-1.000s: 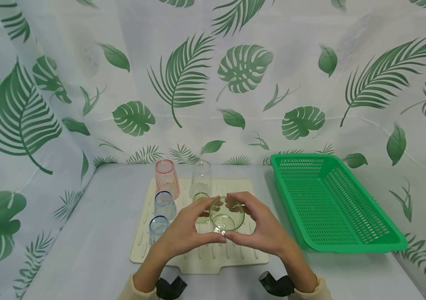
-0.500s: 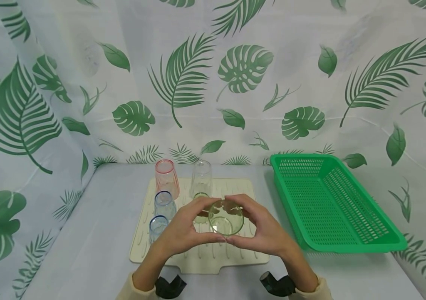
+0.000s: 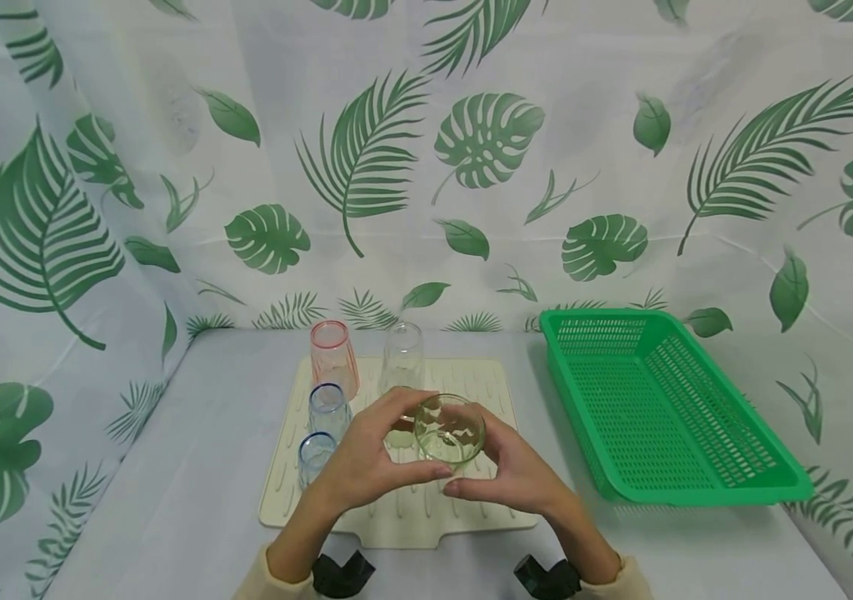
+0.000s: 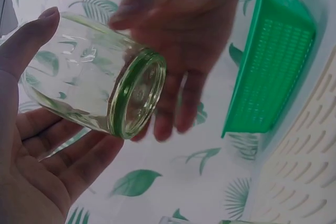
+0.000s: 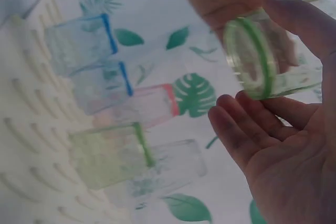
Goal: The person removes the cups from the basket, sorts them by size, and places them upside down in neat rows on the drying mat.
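Note:
A pale green glass tumbler (image 3: 449,429) is held above the drying tray (image 3: 426,527), its rim towards the head camera. My left hand (image 3: 370,458) grips its side, the thumb on one side and the fingers on the other. Close at its right is my right hand (image 3: 516,467), fingers loosely spread and thumb off the glass; whether its fingertips still touch is hard to tell. Behind my left hand a second green glass (image 5: 110,156) stands on the tray, partly hidden in the head view. Two blue-rimmed glasses (image 3: 330,410), a red-rimmed glass (image 3: 334,362) and a clear glass (image 3: 402,354) stand nearby.
A green plastic basket (image 3: 666,408) with perforated sides stands on the table to the right of the tray. Leaf-printed cloth (image 3: 396,167) hangs behind and at the sides. The pale table surface (image 3: 194,467) extends left of the tray.
Both hands held the tumbler with thumbs meeting; now my right thumb has come away from it and the right hand has loosened. The tumbler has tilted and shifted slightly left.

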### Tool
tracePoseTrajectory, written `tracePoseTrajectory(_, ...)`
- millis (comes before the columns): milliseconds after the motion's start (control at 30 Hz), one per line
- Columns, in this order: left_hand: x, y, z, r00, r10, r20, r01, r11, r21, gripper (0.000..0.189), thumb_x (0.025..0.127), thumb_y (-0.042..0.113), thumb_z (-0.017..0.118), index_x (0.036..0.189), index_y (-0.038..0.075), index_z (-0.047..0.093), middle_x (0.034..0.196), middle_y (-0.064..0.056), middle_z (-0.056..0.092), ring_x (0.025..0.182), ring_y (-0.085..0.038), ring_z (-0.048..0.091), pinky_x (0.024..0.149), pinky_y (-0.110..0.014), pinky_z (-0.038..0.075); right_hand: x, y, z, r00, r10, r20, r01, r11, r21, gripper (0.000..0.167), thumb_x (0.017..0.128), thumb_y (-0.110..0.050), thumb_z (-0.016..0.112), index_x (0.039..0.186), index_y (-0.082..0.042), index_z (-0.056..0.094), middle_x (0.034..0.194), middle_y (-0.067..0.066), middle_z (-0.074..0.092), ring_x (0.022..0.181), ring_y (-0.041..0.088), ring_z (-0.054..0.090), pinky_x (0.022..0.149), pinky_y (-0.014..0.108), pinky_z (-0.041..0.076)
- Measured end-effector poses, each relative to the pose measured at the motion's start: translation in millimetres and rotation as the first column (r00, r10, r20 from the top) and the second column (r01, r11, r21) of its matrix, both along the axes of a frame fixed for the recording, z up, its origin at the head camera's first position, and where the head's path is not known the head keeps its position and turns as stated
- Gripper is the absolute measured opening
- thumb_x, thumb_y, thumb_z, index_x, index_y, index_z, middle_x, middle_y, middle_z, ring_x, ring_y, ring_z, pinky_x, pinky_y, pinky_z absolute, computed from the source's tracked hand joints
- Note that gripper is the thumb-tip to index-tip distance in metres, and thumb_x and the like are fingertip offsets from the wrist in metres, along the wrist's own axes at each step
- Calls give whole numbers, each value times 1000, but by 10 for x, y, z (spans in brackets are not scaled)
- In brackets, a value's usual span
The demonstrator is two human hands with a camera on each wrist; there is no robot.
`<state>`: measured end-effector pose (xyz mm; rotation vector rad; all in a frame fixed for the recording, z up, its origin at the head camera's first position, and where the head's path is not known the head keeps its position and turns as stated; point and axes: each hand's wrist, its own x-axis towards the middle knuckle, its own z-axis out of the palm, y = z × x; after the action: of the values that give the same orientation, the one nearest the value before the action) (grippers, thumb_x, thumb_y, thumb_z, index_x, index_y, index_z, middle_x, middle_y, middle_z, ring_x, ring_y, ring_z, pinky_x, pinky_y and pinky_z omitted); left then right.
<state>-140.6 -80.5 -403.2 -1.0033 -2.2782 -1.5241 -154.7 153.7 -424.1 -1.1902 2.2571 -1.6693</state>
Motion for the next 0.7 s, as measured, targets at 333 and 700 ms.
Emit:
tracePoseTrajectory(333,27,-28,-9,999,28,18,-29,999,16,69,79,26,86,140,20,54,130,-2,62,114,-19,64,90,-31,60,-3,-75,-199,997,6,80,-1,998,-57,63,86,1,74,143,-3,48,133,22,58,119,22,65,99,33,56)
tracePoseTrajectory(700,77,-205,-85,994,75,86,-75,997,4,66,78,28,87,136,25,55,128,4,61,111,-21,66,88,-35,61,-98,49,-167,989,121,87,-87,943,-321,55,87,10,66,138,10,43,133,-2,59,117,10,62,93,24,56)
